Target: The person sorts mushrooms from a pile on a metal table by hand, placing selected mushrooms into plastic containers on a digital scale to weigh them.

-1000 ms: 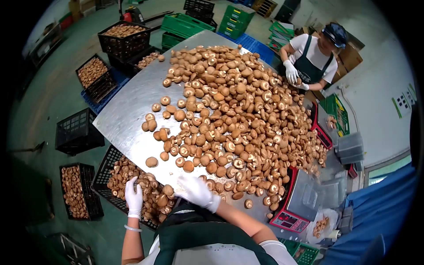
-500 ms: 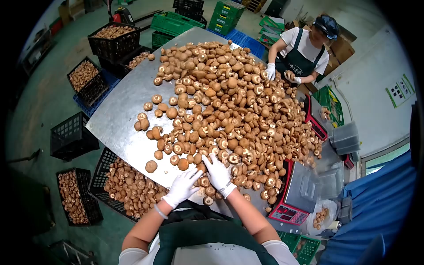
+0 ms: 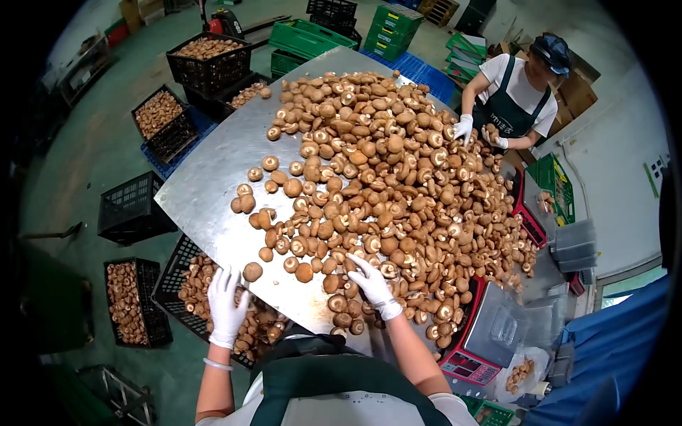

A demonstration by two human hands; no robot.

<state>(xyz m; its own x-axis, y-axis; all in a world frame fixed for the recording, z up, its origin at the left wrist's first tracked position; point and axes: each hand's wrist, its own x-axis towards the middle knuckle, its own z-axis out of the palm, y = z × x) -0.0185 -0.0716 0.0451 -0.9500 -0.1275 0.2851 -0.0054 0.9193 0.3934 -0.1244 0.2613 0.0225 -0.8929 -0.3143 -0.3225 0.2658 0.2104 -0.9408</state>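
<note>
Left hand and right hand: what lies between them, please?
In the head view, from left hand to right hand: crate mushrooms, a mostly bare strip of metal table, then loose mushrooms.

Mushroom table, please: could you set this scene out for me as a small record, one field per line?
Surface: metal table
Load: wide heap of brown mushrooms, a few lying loose toward the left
Left hand: white-gloved, fingers spread, over the mushroom-filled black crate beside the table; contact unclear
Right hand: white-gloved, fingers apart, at the heap's near edge
Co-worker: across the table, both hands gloved
Weighing: red scale right of the near end of the heap
</note>
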